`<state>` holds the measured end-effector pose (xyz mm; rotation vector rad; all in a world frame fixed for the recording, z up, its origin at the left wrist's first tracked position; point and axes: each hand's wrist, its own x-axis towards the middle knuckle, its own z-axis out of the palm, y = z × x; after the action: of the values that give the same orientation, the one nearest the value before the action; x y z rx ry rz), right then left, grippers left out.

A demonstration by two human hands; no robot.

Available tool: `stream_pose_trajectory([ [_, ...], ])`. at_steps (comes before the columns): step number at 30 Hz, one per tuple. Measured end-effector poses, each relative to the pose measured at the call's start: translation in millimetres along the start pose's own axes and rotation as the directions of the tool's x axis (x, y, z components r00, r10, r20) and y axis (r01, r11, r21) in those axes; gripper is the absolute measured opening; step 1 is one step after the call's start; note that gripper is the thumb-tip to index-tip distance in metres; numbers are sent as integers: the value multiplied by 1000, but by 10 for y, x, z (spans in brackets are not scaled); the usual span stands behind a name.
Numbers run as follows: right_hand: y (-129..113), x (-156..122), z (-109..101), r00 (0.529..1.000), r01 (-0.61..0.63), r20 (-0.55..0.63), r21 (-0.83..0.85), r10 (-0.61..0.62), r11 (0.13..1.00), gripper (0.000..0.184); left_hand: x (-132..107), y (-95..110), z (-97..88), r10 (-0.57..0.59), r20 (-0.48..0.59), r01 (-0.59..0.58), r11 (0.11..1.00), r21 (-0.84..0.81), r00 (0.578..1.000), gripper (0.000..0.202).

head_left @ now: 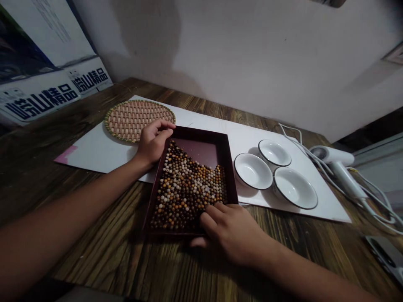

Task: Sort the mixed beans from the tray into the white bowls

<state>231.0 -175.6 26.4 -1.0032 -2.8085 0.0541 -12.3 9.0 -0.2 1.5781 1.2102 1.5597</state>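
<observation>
A shallow dark red tray [201, 133] lies on the table, holding a mass of small round beads [185, 193] in brown, amber and cream. The beads fill its near part and slope away from the far right corner, where the bare floor shows. My left hand [153, 142] curls over the tray's far left corner. My right hand [229, 230] is at the near right corner, with its fingers on the beads and its thumb low by the near rim.
A round woven trivet [139, 121] and three white dark-rimmed bowls [253, 171] sit on a white board [94, 155] atop the wooden table [103, 243]. A white hair dryer [338, 167] with cords lies at right, and a phone [385, 256] at lower right.
</observation>
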Motion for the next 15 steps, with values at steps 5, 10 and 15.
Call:
stream_pose_trajectory([
  [5,-39,75,-104,981,-101,171,43,92,994,67,-10,35,4,-13,28,13,1000,0,1000,15],
  [10,-63,185,-246,945,-192,286,91,159,977,76,-8,33,17,-22,20,22,1000,8,1000,13],
  [15,-33,221,-353,921,-183,365,103,134,978,55,-1,-15,29,-32,12,32,999,13,999,13],
])
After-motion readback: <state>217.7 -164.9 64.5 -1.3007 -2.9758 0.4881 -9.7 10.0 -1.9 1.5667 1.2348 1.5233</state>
